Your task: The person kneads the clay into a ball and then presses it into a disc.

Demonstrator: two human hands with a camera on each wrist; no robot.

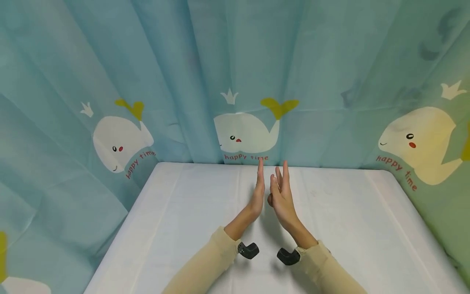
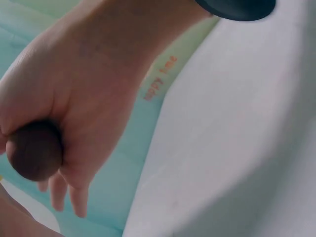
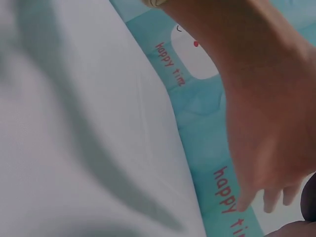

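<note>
In the head view my left hand (image 1: 258,198) stands upright with straight fingers, its palm turned toward my right hand (image 1: 283,204). The right hand faces it across a narrow gap, several fingers pointing up and spread. A dark brown ball (image 1: 270,199) sits against the right palm, partly covered by that hand. The left wrist view gives the ball (image 2: 34,150) close up, held at the palm beside the thumb, with fingers extending past it. At the right edge of the right wrist view, the ball (image 3: 309,200) is cut off beside the left hand's fingers (image 3: 270,200).
Both hands are over a white-covered table (image 1: 191,196). Blue-green curtains (image 1: 323,81) with whale prints surround its back and sides. A black wrist camera (image 1: 248,250) sticks out from the left cuff, and another black camera (image 1: 288,256) from the right cuff.
</note>
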